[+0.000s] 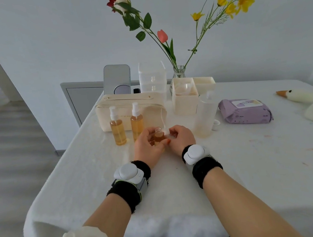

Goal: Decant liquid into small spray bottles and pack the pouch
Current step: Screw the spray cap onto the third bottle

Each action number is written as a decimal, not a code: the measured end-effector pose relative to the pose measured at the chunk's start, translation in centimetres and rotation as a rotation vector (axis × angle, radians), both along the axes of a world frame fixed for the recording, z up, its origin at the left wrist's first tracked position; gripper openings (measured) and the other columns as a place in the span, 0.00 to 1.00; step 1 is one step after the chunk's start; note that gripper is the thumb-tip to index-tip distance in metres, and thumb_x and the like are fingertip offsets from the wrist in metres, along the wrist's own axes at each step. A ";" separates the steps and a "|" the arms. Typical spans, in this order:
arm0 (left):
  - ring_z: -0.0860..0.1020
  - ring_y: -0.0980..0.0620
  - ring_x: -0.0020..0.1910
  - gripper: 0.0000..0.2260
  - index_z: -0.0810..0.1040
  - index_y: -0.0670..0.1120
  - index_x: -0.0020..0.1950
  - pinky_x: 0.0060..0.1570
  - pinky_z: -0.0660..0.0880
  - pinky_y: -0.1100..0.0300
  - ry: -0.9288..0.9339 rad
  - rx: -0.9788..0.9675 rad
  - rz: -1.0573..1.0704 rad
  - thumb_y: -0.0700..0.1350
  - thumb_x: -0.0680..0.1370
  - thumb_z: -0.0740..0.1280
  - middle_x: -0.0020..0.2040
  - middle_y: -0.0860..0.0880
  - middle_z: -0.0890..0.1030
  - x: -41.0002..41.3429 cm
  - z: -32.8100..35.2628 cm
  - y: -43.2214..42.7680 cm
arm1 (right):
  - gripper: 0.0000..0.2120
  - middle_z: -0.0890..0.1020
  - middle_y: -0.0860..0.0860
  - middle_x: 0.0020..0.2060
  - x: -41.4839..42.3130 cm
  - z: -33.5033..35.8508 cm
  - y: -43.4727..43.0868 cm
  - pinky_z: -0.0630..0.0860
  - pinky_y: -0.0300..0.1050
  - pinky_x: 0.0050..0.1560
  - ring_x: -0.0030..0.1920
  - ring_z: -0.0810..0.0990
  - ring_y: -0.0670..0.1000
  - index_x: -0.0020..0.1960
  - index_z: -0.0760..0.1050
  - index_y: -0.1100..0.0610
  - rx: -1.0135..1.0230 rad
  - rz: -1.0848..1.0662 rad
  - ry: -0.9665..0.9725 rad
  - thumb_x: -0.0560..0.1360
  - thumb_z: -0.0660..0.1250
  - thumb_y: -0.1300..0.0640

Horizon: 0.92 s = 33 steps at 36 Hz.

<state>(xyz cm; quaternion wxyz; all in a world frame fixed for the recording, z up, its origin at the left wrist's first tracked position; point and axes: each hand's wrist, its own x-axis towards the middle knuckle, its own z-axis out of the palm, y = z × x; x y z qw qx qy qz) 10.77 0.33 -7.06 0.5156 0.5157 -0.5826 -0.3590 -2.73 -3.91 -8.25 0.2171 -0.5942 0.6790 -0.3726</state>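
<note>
My left hand [148, 144] grips a small uncapped bottle of amber liquid [159, 136] standing on the table, its threaded neck bare. My right hand [181, 138] pinches a white spray cap [166, 132] just right of the neck, with its thin tube rising toward the pouch. Two capped spray bottles [118, 129] [137, 123] of amber liquid stand upright behind my left hand. The cream zip pouch [131, 109] sits behind them. A tall clear bottle [205, 115], nearly drained, stands to the right.
A cream organiser box [186, 105], clear mini drawers [152, 79], a mirror [116, 78] and a glass vase of flowers [178, 72] line the back. A purple wipes pack [246, 111] and a plush goose [306, 98] lie right. A small white ring [216, 122] lies by the tall bottle.
</note>
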 end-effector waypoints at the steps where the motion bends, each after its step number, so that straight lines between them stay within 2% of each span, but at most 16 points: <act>1: 0.83 0.50 0.53 0.20 0.78 0.43 0.62 0.58 0.80 0.49 -0.016 0.004 0.004 0.41 0.73 0.78 0.53 0.48 0.85 0.0 0.0 0.0 | 0.10 0.81 0.49 0.47 -0.1 0.0 0.1 0.73 0.43 0.49 0.49 0.79 0.52 0.55 0.80 0.55 -0.018 -0.013 -0.027 0.74 0.73 0.54; 3: 0.83 0.49 0.51 0.18 0.79 0.44 0.61 0.56 0.80 0.48 -0.049 0.015 0.007 0.43 0.73 0.78 0.50 0.48 0.85 0.1 -0.1 0.0 | 0.11 0.83 0.50 0.44 -0.3 0.1 0.3 0.77 0.46 0.49 0.46 0.81 0.52 0.54 0.81 0.58 -0.049 -0.024 -0.089 0.74 0.74 0.55; 6: 0.84 0.51 0.50 0.16 0.81 0.44 0.59 0.55 0.81 0.48 -0.057 0.027 0.001 0.44 0.73 0.78 0.49 0.49 0.85 0.1 -0.1 0.0 | 0.11 0.85 0.51 0.44 -0.7 0.2 0.8 0.80 0.47 0.53 0.46 0.83 0.52 0.55 0.81 0.59 -0.071 -0.017 -0.153 0.75 0.75 0.55; 12: 0.84 0.53 0.49 0.14 0.82 0.45 0.57 0.56 0.81 0.50 -0.062 0.035 0.008 0.46 0.73 0.78 0.48 0.51 0.85 0.1 -0.2 -0.1 | 0.10 0.81 0.48 0.43 -1.2 0.6 2.0 0.75 0.40 0.51 0.46 0.80 0.48 0.57 0.81 0.58 -0.169 -0.037 -0.212 0.79 0.71 0.54; 15: 0.83 0.51 0.50 0.13 0.83 0.46 0.57 0.57 0.80 0.49 -0.058 0.029 0.009 0.46 0.74 0.78 0.49 0.50 0.85 0.0 -0.1 -0.1 | 0.08 0.82 0.51 0.43 -1.7 1.0 2.9 0.75 0.42 0.50 0.45 0.80 0.50 0.56 0.80 0.59 -0.245 -0.029 -0.224 0.81 0.68 0.56; 17: 0.83 0.51 0.51 0.13 0.83 0.47 0.58 0.58 0.80 0.49 -0.053 0.026 0.012 0.46 0.74 0.77 0.49 0.50 0.85 -0.1 0.0 -0.1 | 0.08 0.83 0.53 0.46 -2.1 1.5 3.5 0.75 0.43 0.51 0.47 0.80 0.52 0.57 0.81 0.60 -0.292 -0.036 -0.215 0.81 0.66 0.57; 21: 0.82 0.50 0.53 0.16 0.82 0.47 0.62 0.61 0.78 0.48 -0.044 0.020 0.026 0.45 0.75 0.77 0.51 0.50 0.85 -0.2 0.1 -0.1 | 0.08 0.82 0.53 0.50 -2.1 3.8 4.3 0.73 0.37 0.52 0.49 0.79 0.49 0.57 0.81 0.58 -0.390 -0.014 -0.190 0.80 0.67 0.59; 24: 0.82 0.52 0.53 0.17 0.81 0.46 0.63 0.61 0.78 0.50 -0.034 0.007 0.032 0.44 0.75 0.76 0.50 0.51 0.84 -0.2 0.0 -0.2 | 0.06 0.82 0.51 0.49 -1.8 5.8 4.9 0.74 0.34 0.50 0.47 0.79 0.46 0.55 0.81 0.56 -0.465 0.015 -0.199 0.79 0.69 0.58; 27: 0.81 0.58 0.50 0.16 0.81 0.48 0.62 0.57 0.77 0.59 -0.053 -0.019 0.035 0.44 0.75 0.76 0.48 0.55 0.84 -0.1 -0.1 -0.2 | 0.07 0.82 0.48 0.45 -1.7 7.8 5.2 0.74 0.32 0.45 0.42 0.78 0.42 0.53 0.81 0.56 -0.504 0.017 -0.203 0.77 0.72 0.56; 29: 0.80 0.62 0.49 0.16 0.81 0.48 0.62 0.54 0.74 0.65 -0.059 -0.030 0.044 0.44 0.75 0.76 0.48 0.56 0.83 -0.1 -0.2 -0.2 | 0.06 0.82 0.47 0.43 -1.7 9.2 5.3 0.75 0.34 0.44 0.40 0.77 0.43 0.52 0.82 0.56 -0.510 0.035 -0.182 0.76 0.74 0.56; 31: 0.80 0.61 0.49 0.16 0.81 0.48 0.62 0.54 0.74 0.65 -0.062 -0.036 0.055 0.44 0.75 0.77 0.48 0.56 0.83 -0.2 -0.3 -0.2 | 0.06 0.82 0.48 0.43 -1.8 10.5 5.2 0.74 0.35 0.44 0.39 0.77 0.44 0.51 0.82 0.58 -0.498 0.065 -0.156 0.75 0.74 0.58; 33: 0.80 0.58 0.51 0.16 0.81 0.48 0.62 0.56 0.74 0.63 -0.073 -0.037 0.059 0.45 0.74 0.77 0.48 0.56 0.83 -0.2 -0.4 -0.2 | 0.04 0.81 0.48 0.43 -1.9 11.5 5.1 0.70 0.31 0.43 0.39 0.75 0.42 0.50 0.81 0.57 -0.482 0.087 -0.105 0.76 0.73 0.59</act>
